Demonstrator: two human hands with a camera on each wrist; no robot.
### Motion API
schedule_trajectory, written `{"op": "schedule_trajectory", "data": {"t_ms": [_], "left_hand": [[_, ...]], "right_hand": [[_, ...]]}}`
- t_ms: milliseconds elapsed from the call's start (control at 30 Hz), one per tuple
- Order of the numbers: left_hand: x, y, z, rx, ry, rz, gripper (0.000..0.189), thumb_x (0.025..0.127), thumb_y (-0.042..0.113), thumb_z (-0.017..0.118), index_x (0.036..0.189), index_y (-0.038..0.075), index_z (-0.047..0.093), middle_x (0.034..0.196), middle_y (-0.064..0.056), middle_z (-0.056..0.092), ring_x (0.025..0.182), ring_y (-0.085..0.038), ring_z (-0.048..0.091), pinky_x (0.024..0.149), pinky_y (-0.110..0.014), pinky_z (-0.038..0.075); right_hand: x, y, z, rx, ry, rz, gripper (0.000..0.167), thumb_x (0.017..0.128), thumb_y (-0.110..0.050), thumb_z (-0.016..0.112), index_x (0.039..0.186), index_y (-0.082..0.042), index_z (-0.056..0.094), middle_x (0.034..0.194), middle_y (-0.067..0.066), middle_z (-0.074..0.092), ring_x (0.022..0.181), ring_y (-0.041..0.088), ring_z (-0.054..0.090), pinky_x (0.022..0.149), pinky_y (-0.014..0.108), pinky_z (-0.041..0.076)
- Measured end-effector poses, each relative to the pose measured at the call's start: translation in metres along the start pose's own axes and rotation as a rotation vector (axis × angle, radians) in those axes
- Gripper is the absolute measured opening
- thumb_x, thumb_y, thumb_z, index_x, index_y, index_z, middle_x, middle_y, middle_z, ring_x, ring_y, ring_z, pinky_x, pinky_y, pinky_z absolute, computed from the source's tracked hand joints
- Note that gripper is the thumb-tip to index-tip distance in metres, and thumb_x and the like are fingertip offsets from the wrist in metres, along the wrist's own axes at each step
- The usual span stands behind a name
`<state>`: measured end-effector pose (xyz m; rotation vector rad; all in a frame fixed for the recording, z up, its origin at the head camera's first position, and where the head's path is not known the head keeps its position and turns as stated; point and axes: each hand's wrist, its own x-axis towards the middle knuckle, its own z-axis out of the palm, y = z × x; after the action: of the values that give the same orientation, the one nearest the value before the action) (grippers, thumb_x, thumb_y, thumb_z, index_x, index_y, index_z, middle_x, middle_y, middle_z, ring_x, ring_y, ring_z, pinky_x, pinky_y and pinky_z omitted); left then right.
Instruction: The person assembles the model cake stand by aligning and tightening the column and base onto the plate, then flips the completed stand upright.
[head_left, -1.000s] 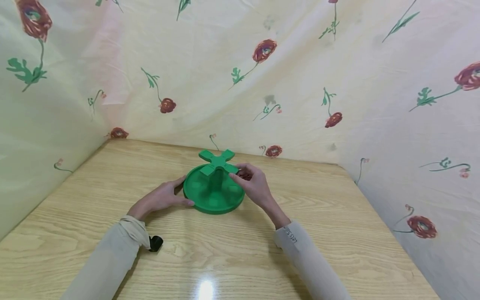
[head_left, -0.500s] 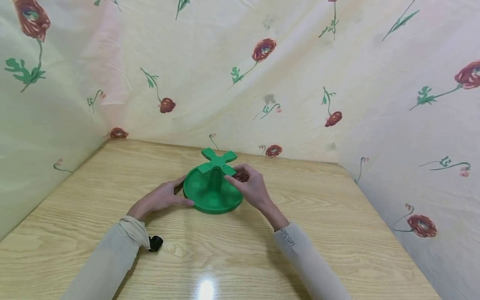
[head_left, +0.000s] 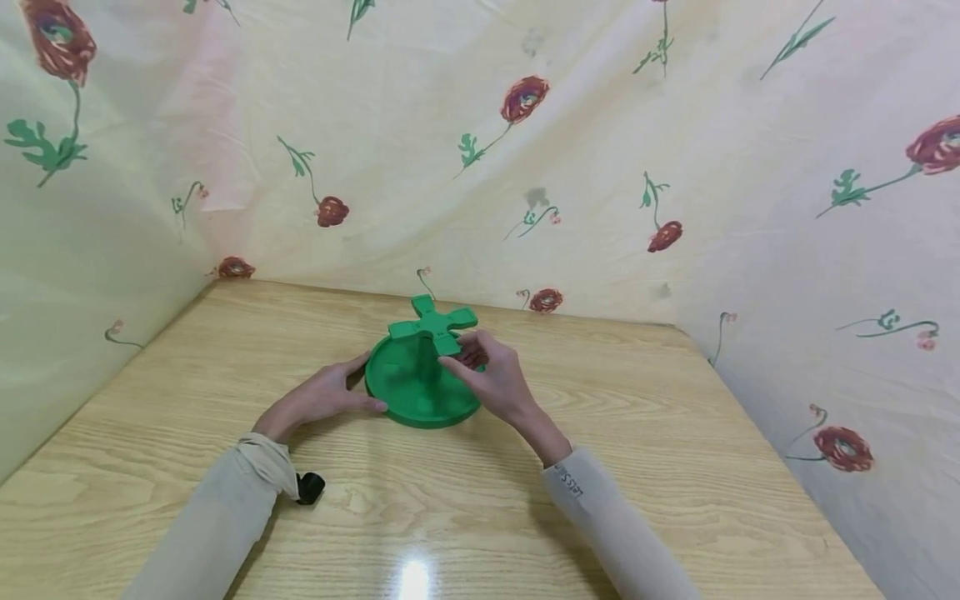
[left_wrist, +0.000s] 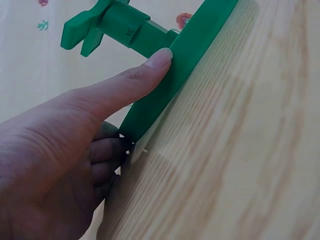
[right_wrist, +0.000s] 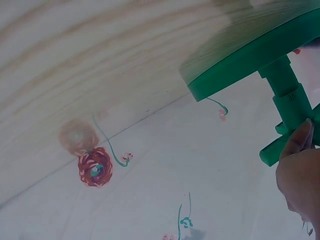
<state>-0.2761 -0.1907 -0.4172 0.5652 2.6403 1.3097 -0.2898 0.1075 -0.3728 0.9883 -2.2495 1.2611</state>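
A round green tray-like base with a raised rim stands on the table. From its middle rises a green post marked with small digits, topped by a four-armed green cross. My left hand grips the base's left edge, its thumb on the rim and the other fingers curled at the outer side near the tabletop. On the right, my right hand pinches the cross's near-right arm between thumb and fingers. Part of the base's right side is hidden behind that hand.
The wooden table meets a flower-printed cloth along its back and sides. A small black object shows beside the left sleeve cuff. Light reflects off the table's near part.
The cross has turned clockwise, seen from above, with my right hand moving slightly left along with the arm it pinches. The base and my left hand have stayed in place.
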Motion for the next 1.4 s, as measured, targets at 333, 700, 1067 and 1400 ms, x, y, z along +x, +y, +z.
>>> {"op": "schedule_trajectory", "data": {"t_ms": [333, 700, 1067, 1400], "left_hand": [[0.001, -0.002, -0.001, 0.001, -0.003, -0.006, 0.11, 0.088, 0.046, 0.083, 0.165, 0.004, 0.018, 0.166, -0.024, 0.025, 0.153, -0.042, 0.021, 0.118, -0.06, 0.027], [0.002, -0.001, 0.0, -0.009, -0.009, -0.015, 0.11, 0.087, 0.044, 0.084, 0.165, 0.002, 0.018, 0.166, -0.024, 0.025, 0.153, -0.042, 0.02, 0.119, -0.059, 0.026], [0.001, -0.002, 0.0, -0.004, -0.003, -0.018, 0.11, 0.088, 0.046, 0.083, 0.165, 0.002, 0.017, 0.165, -0.025, 0.025, 0.152, -0.043, 0.02, 0.118, -0.059, 0.028], [0.002, -0.002, 0.001, 0.006, -0.008, -0.017, 0.11, 0.088, 0.048, 0.083, 0.165, 0.003, 0.018, 0.166, -0.025, 0.024, 0.152, -0.043, 0.021, 0.117, -0.061, 0.027]], "right_hand": [[0.005, 0.012, -0.006, -0.034, 0.141, -0.046, 0.015, 0.1, -0.003, 0.067, 0.112, 0.007, 0.064, 0.088, 0.014, 0.072, 0.074, 0.025, 0.068, 0.067, 0.03, 0.057], [0.013, 0.031, -0.014, 0.054, 0.057, 0.138, 0.042, 0.107, -0.01, 0.06, 0.144, 0.006, 0.051, 0.089, 0.018, 0.073, 0.083, 0.045, 0.069, 0.072, 0.031, 0.054], [0.016, 0.03, -0.013, 0.087, -0.038, 0.223, 0.045, 0.108, -0.011, 0.058, 0.149, 0.002, 0.049, 0.096, 0.02, 0.072, 0.092, 0.044, 0.069, 0.075, 0.03, 0.052], [0.011, 0.03, -0.014, 0.081, 0.042, 0.228, 0.029, 0.102, -0.012, 0.068, 0.128, 0.0, 0.061, 0.094, 0.013, 0.072, 0.084, 0.029, 0.068, 0.075, 0.029, 0.053]]}}
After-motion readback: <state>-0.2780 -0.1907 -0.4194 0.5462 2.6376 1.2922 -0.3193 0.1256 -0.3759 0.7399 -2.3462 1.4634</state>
